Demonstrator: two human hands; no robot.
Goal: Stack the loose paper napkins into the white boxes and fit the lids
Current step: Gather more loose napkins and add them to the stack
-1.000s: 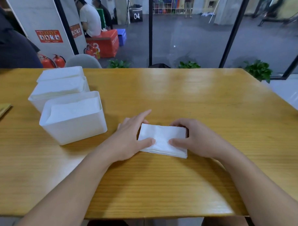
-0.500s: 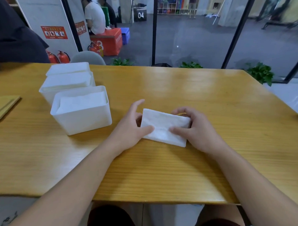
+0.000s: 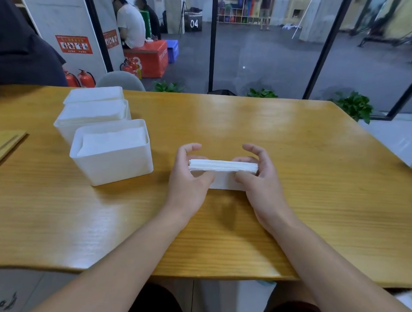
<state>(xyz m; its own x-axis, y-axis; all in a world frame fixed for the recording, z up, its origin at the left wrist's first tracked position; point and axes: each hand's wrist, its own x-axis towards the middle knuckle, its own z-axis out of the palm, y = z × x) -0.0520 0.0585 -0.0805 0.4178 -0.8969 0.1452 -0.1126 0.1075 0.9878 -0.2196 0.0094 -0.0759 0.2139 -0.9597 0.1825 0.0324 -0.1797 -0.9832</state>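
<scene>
White napkin stack stands on edge, long axis left-right, gripped by left hand and right hand.

My table is a yellow-orange wooden top with a glossy grain, its near edge running just above my knees; at about ten o'clock from my hands three white boxes stand in a row running away from me, the nearest box open and filled with napkins almost to its rim, the middle box touching it behind, the far box just behind that; at nine o'clock, by the left edge, a flat tan board lies on the wood.
</scene>
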